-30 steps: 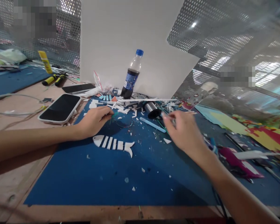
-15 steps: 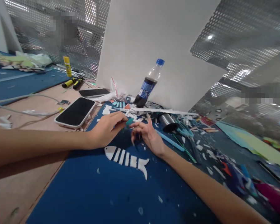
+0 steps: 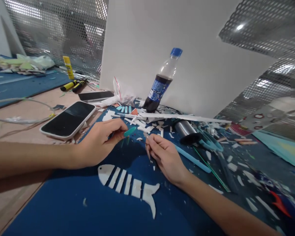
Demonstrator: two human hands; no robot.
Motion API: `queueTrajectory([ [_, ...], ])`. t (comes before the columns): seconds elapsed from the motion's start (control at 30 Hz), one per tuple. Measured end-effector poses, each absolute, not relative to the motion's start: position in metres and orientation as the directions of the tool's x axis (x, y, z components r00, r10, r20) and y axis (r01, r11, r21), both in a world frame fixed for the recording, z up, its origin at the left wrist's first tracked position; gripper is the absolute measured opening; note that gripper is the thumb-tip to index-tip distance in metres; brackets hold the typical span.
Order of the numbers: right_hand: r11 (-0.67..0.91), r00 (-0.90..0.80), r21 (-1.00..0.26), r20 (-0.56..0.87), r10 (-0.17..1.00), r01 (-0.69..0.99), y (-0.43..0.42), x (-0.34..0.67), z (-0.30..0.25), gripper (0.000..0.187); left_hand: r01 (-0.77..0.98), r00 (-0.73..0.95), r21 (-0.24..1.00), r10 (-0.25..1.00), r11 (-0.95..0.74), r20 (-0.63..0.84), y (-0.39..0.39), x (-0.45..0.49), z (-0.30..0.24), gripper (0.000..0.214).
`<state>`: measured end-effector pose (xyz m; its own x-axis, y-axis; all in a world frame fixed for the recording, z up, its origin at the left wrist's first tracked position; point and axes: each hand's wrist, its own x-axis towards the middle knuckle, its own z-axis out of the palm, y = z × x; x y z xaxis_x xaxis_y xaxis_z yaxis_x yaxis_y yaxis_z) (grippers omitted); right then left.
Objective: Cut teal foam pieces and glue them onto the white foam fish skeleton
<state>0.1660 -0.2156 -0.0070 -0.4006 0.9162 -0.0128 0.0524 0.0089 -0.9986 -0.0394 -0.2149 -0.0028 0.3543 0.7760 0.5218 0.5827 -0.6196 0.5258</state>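
My left hand pinches a small teal leaf-shaped piece between thumb and fingertips, above the blue mat. To its right, my right hand has its fingertips pressed together. Whether anything thin is between them I cannot make out. The two hands are apart. Just below them on the mat lies a white fish shape cut into several separate strips, with a head piece at the left and a forked tail piece at the right.
Behind the hands are white scraps, a cola bottle and a white board. A phone lies left. On the right are a wire spool, blue-handled scissors and a light-blue strip.
My hands have moved apart, showing more of the teal piece in the left hand. My right fingers, spread before, have closed at the tips. The view has shifted and moved closer.
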Motion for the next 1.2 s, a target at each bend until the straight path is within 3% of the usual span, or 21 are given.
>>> queueTrajectory([
  [0.33,-0.036,-0.393,-0.999,-0.033,0.919,0.000,-0.2146,0.1666,-0.0077,0.033,0.586,0.356,0.559,0.807,-0.586,0.472,-0.2169,-0.0395,-0.0005,0.019],
  [1.2,-0.088,-0.370,-0.995,-0.097,0.924,0.041,-0.2147,0.1653,-0.0076,0.039,0.596,0.405,0.509,0.780,-0.621,0.477,-0.2159,-0.0405,-0.0013,0.024],
])
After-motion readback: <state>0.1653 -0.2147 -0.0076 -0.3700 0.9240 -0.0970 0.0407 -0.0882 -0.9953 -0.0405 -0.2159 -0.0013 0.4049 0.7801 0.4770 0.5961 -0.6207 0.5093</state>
